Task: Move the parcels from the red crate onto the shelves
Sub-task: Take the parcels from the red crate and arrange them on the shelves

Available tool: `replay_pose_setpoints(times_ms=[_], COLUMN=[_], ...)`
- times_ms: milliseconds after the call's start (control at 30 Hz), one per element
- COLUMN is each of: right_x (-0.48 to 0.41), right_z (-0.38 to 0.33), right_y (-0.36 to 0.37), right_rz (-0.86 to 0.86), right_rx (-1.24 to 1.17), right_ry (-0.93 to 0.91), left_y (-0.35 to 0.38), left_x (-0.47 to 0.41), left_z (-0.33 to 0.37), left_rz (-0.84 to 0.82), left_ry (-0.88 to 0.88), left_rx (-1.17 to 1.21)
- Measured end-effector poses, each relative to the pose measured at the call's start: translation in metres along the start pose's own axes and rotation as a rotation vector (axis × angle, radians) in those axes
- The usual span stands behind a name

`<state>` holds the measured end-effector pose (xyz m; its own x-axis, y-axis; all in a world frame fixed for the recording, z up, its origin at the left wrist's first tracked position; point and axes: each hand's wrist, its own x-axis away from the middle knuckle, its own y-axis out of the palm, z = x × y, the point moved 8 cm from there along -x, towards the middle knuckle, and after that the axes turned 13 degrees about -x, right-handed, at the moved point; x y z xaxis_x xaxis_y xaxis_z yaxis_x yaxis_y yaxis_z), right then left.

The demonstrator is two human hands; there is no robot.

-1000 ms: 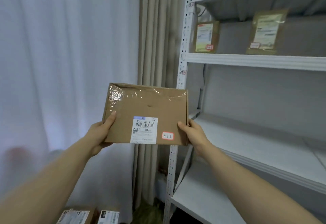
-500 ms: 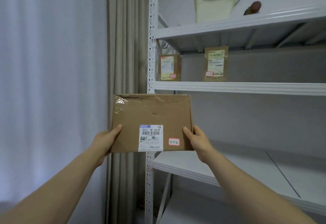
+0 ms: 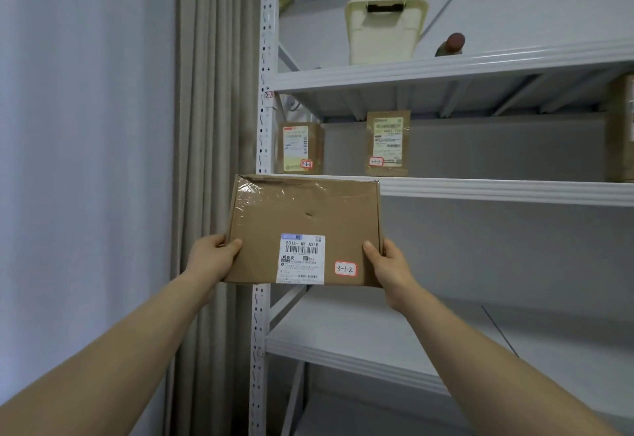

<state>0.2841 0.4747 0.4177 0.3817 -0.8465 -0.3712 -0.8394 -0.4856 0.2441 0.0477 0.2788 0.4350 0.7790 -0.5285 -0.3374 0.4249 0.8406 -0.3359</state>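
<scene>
The left hand (image 3: 212, 257) and right hand (image 3: 389, 264) grip the box (image 3: 302, 216) by its short ends, long side level. The shelf (image 3: 480, 192) lies just above it, mid-frame.

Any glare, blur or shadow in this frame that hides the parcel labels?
Head view: glare on the clear tape at the held parcel's top-left corner; its 3-1-2 sticker reads sharp; the two shelf parcels sit in dim shade, fine print too soft to read.
</scene>
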Motion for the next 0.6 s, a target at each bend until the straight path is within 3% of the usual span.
replay_pose_setpoints(times_ms=[600], right_x=[-0.027], right_z=[-0.019], right_y=[-0.043], right_rz=[0.052], right_rx=[-0.018], right_ry=[-0.058], left_y=[0.049], left_x=[-0.009], left_z=[0.043], left_rz=[0.025], left_ry=[0.119], left_rx=[-0.102])
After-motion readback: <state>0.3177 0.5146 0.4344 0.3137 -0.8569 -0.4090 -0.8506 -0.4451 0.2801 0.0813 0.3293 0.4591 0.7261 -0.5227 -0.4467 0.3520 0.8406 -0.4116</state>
